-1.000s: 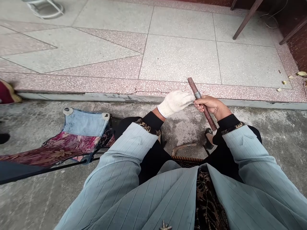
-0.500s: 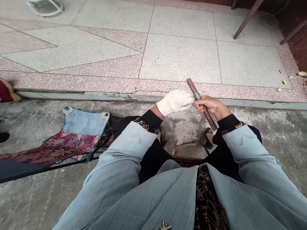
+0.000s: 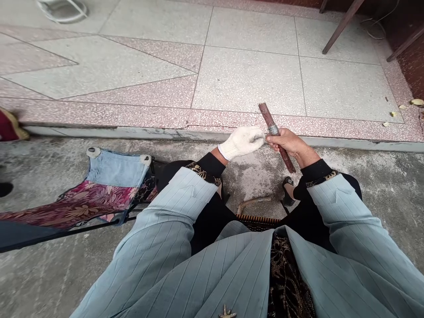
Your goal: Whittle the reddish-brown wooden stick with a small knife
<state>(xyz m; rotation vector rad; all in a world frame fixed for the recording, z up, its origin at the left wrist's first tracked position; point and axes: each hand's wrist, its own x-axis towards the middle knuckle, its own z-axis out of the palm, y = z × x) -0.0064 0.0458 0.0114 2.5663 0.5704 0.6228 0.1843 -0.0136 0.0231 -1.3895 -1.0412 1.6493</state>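
My bare right hand [image 3: 287,143] is wrapped round a reddish-brown wooden stick [image 3: 266,114], which tilts with its upper end away from me to the left. Silvery wire [image 3: 273,130] is wound in a tight band about the stick, just above my right thumb. Close on the left, my left hand [image 3: 244,140] wears a white knitted glove. Its fingertips are pinched together at the band, seemingly on the thin loose end of the wire, which is hard to make out.
A folding chair [image 3: 115,170] with denim and floral cloth stands on the left. Ahead runs the edge of a raised tiled step [image 3: 159,132]. Dark wooden legs [image 3: 342,26] stand at the far right, and a curved brown piece [image 3: 253,201] lies below my hands.
The stick has shifted slightly up and stands a little more upright in my right hand. My gloved left hand has turned slightly, with its fingers more curled and a gap showing by the thumb.
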